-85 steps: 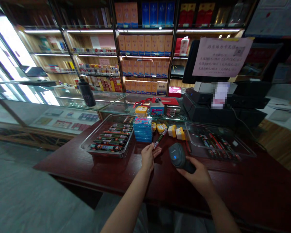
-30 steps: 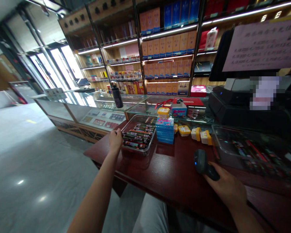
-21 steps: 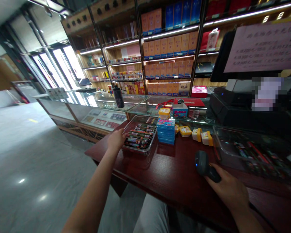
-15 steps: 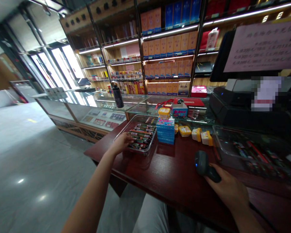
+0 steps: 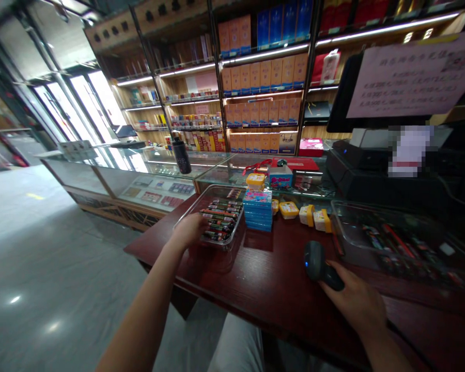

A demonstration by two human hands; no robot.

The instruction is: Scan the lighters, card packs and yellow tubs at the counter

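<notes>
My right hand is wrapped around the handle of a black barcode scanner, which shows a small blue light. The scanner's head points to the left over the dark red table. At the near left rim of a clear plastic tray is my left hand. Its fingers reach towards the thin wrapped sticks lying in rows in the tray; they are blurred and partly hidden, so I cannot tell whether they grip a stick.
Right of the tray stands a stack of blue boxes topped by a yellow-lidded tub. Several similar tubs line the glass counter. A second clear tray holds more sticks. A monitor stands at right, a dark bottle on the far counter.
My left hand has drawn back slightly towards the tray's near rim, and its fingers show less. My right hand still holds the scanner. The whole view has shifted a little.
</notes>
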